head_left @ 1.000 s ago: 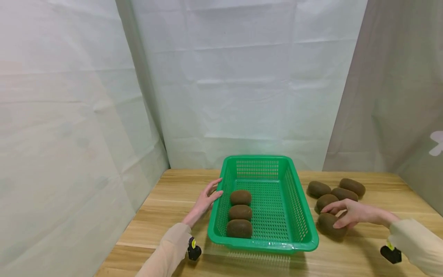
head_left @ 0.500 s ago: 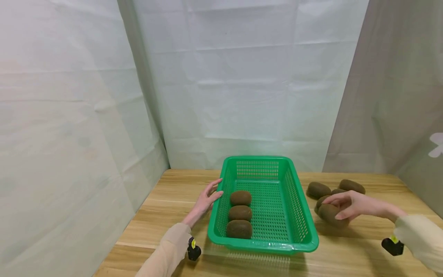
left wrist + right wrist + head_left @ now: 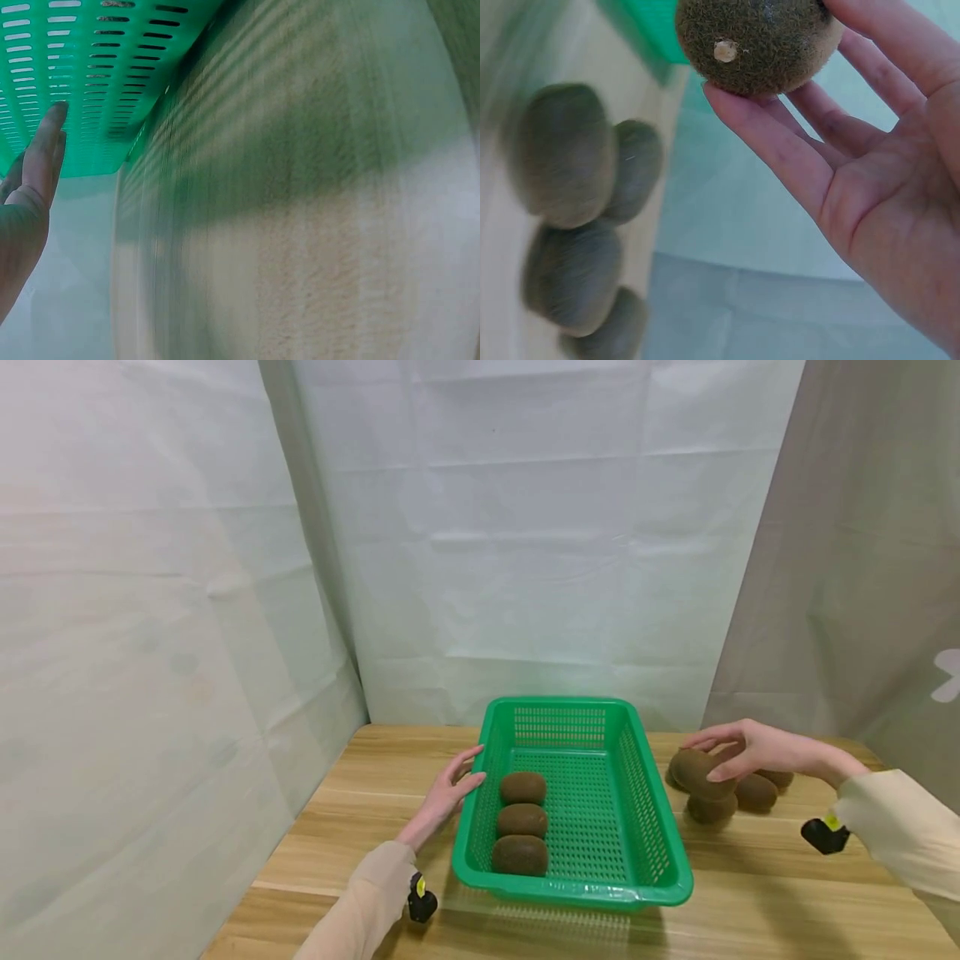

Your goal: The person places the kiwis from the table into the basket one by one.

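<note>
My right hand (image 3: pixel 765 750) grips a brown fuzzy kiwi (image 3: pixel 697 774) between thumb and fingers, lifted above the other kiwis on the table. The right wrist view shows the held kiwi (image 3: pixel 754 45) with its pale stem end toward the camera. A green plastic basket (image 3: pixel 570 895) stands mid-table. Three kiwis (image 3: pixel 521 820) lie in a column along its left side. My left hand (image 3: pixel 446 793) rests against the basket's left wall; in the left wrist view its extended fingers (image 3: pixel 41 161) lie along the slotted outside.
Several loose kiwis (image 3: pixel 756 793) are grouped right of the basket, partly hidden by my right hand and the held kiwi. They also show in the right wrist view (image 3: pixel 562 154). The wooden table (image 3: pixel 337 827) ends at white cloth (image 3: pixel 525 568) behind and to the sides.
My right hand has lifted the nearest kiwi off the table and carried it up and away from me, over the loose kiwis. The left hand and basket have stayed put.
</note>
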`<state>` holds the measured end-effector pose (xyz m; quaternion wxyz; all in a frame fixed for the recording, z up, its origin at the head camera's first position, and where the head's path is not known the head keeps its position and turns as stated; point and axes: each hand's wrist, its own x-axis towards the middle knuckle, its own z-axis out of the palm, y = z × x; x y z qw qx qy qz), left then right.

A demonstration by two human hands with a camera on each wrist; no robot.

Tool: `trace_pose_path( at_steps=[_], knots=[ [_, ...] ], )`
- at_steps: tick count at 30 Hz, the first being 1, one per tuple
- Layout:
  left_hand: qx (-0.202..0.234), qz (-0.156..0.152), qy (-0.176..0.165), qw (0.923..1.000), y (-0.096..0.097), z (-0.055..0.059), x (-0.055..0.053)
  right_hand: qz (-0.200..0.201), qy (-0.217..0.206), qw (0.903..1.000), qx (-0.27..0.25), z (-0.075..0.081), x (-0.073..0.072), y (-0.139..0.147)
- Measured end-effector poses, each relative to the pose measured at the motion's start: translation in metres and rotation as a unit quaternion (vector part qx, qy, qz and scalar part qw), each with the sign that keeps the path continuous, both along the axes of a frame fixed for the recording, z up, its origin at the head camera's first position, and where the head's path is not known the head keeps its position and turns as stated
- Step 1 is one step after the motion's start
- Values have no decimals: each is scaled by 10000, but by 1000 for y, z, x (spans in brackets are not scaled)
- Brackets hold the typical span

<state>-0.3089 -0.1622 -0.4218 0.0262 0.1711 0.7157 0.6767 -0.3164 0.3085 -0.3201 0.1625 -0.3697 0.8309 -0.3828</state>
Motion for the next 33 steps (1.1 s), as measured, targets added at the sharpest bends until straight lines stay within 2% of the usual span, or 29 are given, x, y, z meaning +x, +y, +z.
trace_pose_path(
  at_steps=[4, 7, 12, 18, 23, 33],
  knots=[
    [-16, -94, -32, 9999, 3, 12, 10, -183, 155, 9995, 188, 16, -5, -14],
    [52, -96, -47, 9999, 1, 5, 3, -251, 275, 9989, 301, 26, -9, -26],
    [66, 12, 9, 10000, -1, -8, -8, -17, 337, 9991, 240, 34, -17, -45],
    [-1, 95, 98, 9999, 1, -11, -9, 167, 484, 9984, 231, 34, -28, -67],
    [45, 133, 105, 9998, 2, -10, -8, 65, 308, 9993, 208, 33, -35, -86],
    [56, 143, 125, 9998, 3, -9, -7, 254, 145, 9996, 45, 20, -53, -126]
  ],
)
